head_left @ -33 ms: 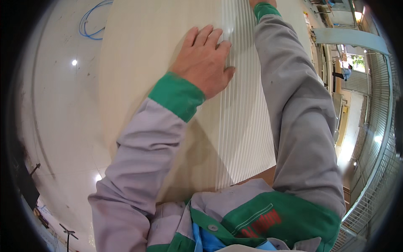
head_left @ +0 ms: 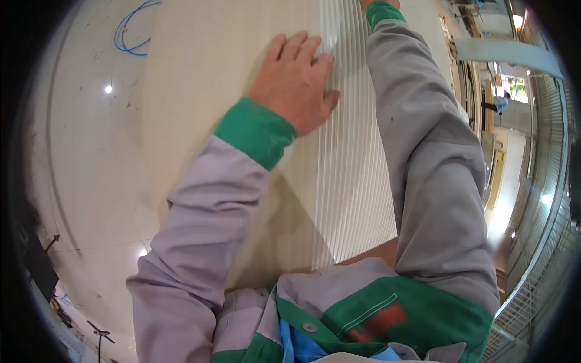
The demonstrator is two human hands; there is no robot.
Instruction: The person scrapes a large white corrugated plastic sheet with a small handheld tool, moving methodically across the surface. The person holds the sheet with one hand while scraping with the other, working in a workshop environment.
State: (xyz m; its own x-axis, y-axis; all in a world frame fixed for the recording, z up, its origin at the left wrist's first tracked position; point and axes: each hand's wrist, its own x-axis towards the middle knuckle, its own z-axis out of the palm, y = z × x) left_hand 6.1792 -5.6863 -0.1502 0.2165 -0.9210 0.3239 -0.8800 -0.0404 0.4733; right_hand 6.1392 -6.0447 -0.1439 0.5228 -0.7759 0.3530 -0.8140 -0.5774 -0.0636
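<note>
With the left hand bare, open and palm down, gripping nothing: laid on, or just over, a smooth, pale cream panel, fingers loosely spread toward 12 o'clock, thumb tip reaching past the near border of a long, glossy, whitish ribbed sheet. Hard to confirm firm contact. As for the right hand, at 1 o'clock, cropped to a sliver by the upper rim; impossible to tell whether open or closed.

For the ribbed sheet, look from 12 o'clock down to 5 o'clock, right of the smooth panel, partly hidden by the grey cloth sleeve of the right arm, and ending at 5 o'clock beside a flat brown strip.

Looks thin and plastic-like, so probably light for such length; likely stiff along the ribs, easier to flex across them. Judging by the sheen, probably slippery lengthwise, less so sideways over the ribs. Might crease or crack if pinched hard at a corner. Best held by both long edges, hands well apart, palms flat.
</note>
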